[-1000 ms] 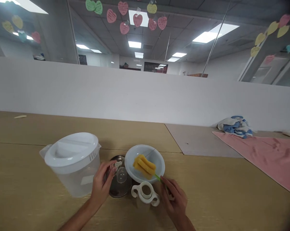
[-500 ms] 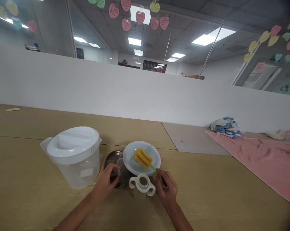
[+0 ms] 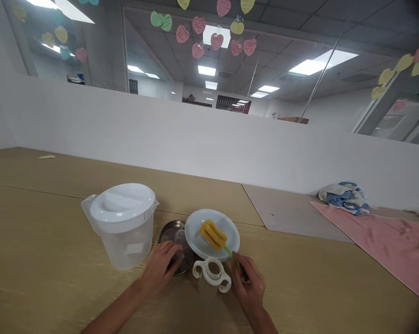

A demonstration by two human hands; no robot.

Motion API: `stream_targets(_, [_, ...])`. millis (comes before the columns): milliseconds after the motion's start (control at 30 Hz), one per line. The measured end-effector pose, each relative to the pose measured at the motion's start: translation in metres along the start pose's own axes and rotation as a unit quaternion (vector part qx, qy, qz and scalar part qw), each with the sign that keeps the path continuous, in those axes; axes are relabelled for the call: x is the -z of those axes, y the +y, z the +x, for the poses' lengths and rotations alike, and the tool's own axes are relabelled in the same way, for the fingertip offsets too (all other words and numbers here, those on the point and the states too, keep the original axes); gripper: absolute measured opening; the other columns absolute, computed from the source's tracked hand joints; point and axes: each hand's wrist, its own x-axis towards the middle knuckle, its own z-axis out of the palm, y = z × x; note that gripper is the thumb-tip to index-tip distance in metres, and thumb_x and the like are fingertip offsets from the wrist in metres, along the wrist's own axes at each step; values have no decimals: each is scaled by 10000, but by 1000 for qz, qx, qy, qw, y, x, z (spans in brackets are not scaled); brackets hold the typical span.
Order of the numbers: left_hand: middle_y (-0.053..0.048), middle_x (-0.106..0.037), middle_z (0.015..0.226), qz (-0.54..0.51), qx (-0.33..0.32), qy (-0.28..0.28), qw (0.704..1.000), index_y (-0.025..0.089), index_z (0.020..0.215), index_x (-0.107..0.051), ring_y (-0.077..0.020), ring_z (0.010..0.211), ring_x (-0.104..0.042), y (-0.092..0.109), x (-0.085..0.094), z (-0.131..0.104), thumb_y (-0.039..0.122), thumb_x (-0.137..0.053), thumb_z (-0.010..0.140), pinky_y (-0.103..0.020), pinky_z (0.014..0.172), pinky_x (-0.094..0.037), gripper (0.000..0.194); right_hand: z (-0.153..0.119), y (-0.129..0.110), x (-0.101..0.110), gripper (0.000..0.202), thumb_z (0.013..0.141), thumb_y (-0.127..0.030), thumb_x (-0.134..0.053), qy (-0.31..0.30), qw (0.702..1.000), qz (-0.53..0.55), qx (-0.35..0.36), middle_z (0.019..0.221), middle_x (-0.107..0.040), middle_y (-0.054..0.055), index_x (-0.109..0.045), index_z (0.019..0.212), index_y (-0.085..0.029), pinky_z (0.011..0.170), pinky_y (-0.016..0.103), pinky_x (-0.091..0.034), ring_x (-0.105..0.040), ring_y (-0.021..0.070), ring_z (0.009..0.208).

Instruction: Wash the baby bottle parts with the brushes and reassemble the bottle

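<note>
My right hand [image 3: 249, 280] is closed round the green handle of a sponge brush [image 3: 213, 234], whose yellow sponge head rests in a white bowl [image 3: 192, 223]. Fingers curled, my left hand [image 3: 162, 264] is over the near left part of a round metal tray [image 3: 165, 231]. A small clear piece shows at its fingertips, too hidden to name. Beyond the fingers, another clear rounded piece [image 3: 180, 237] lies in the tray. Between my hands stands a clear baby bottle [image 3: 208, 284] with a white two-handled collar [image 3: 212, 274] on top, its mouth uncovered.
To the left stands a clear pitcher [image 3: 127, 243] with a white lid [image 3: 124, 204]. A pink cloth [image 3: 386, 246] covers the table's right side, with a crumpled blue and white cloth [image 3: 346, 198] behind it. A white wall [image 3: 181, 139] bounds the table's far side.
My left hand has lowered and curled further over the tray. The sponge brush stays in the bowl in my right hand. The whole view has shifted, so things appear further right.
</note>
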Motion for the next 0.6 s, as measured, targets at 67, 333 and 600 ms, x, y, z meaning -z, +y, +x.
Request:
stream_targets(67, [-62,-627,1022,-2,-13,1,1000,220,974,-572,-207,969,-564,-2,-2,1,267,-439,862,-361,839,-456,180,2,-1,1,271,800,-119,-541,-3,1000,1,16,778,-626,60,-604,1060,-161,509,202,-479,-572,106,587])
stream_targets(333, [-82,-595,1088,7,-18,-3,1000,216,992,-579,-240,1056,-521,-14,-13,-4,205,-458,808,-406,897,-437,221,0,3,0,267,801,-113,-539,-14,1000,1,-6,811,-629,69,-600,1055,-167,501,202,-470,-575,109,600])
stream_targets(600, [-67,-587,1049,8,1,72,997,221,1063,-580,-216,984,-522,3,20,47,280,-473,838,-368,872,-422,256,2,7,5,225,816,-152,-534,0,997,-4,-83,742,-596,32,-592,1033,-160,423,186,-395,-506,85,522])
